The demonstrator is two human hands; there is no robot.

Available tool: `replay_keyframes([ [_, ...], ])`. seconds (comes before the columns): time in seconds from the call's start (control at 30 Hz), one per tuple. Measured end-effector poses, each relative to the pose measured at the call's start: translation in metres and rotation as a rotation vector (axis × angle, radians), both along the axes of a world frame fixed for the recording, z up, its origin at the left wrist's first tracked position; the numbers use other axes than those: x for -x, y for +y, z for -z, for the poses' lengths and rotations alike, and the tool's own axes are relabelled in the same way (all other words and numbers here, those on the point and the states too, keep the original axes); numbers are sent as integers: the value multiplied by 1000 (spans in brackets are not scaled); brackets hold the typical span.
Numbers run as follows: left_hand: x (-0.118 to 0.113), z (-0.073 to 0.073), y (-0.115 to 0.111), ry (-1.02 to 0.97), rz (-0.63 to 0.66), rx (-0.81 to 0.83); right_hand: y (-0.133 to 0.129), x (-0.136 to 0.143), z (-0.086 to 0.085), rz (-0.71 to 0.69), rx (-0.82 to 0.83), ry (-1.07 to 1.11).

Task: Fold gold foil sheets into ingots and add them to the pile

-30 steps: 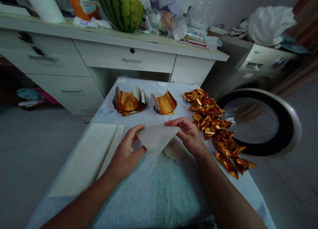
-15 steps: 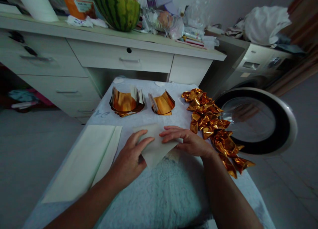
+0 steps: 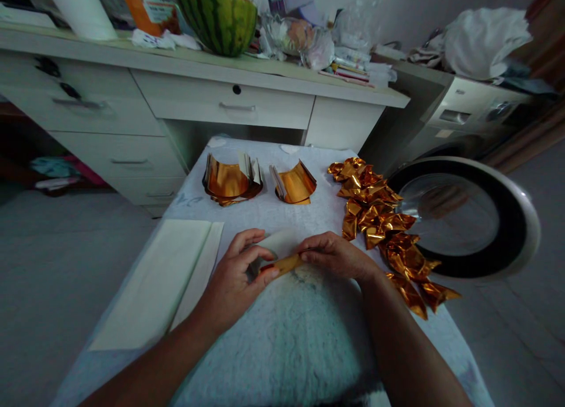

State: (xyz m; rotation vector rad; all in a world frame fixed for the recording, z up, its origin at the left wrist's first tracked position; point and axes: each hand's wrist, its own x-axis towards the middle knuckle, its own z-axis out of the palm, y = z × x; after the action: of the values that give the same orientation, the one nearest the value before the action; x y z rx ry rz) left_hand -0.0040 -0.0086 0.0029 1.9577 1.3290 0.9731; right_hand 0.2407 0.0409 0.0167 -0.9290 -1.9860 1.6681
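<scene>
Between my hands is a sheet of foil paper (image 3: 282,242), white on the face toward me, with its near edge folded over to show gold. My left hand (image 3: 242,268) grips the left end of that fold between thumb and fingers. The right end is pinched by my right hand (image 3: 338,257). Beyond them stand two curved stacks of gold foil sheets, a larger left stack (image 3: 227,180) and a smaller right stack (image 3: 295,184). Folded gold foil pieces (image 3: 375,209) lie in a row to the right. White paper sheets (image 3: 154,277) lie flat on the left.
A pale cloth covers the table (image 3: 273,360). Behind it, a white drawer counter (image 3: 198,95) carries a cut watermelon (image 3: 216,18), a paper roll (image 3: 82,9) and plastic bags. At the right a washing machine's round door (image 3: 463,215) hangs open beside the table.
The near edge of the sheet has been folded up, so its gold side now shows. My right fingers have closed from lying over the sheet to pinching the fold.
</scene>
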Motion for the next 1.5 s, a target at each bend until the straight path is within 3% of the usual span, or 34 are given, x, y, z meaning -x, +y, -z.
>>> replay_keyframes([
  [0.17,-1,5,3,-58,-92,100,0,5,6,93,-48,-6],
  [0.3,-1,6,5,-133,-55,244,0,10,12,213,-7,30],
  [0.4,-1,5,6,-157,-62,219,1,12,15,302,-7,37],
  [0.53,-2,5,5,-156,-86,188,4,12,15,408,-206,-2],
  [0.63,-3,7,4,-264,-29,264,5,10,10,367,-288,-34],
  [0.77,-3,8,3,-318,-9,322,3,10,5,306,-119,45],
  [0.93,-3,8,3,-297,-28,298,1,13,8,331,153,233],
  [1.5,-1,3,4,-255,-127,328,-5,18,4,389,242,305],
])
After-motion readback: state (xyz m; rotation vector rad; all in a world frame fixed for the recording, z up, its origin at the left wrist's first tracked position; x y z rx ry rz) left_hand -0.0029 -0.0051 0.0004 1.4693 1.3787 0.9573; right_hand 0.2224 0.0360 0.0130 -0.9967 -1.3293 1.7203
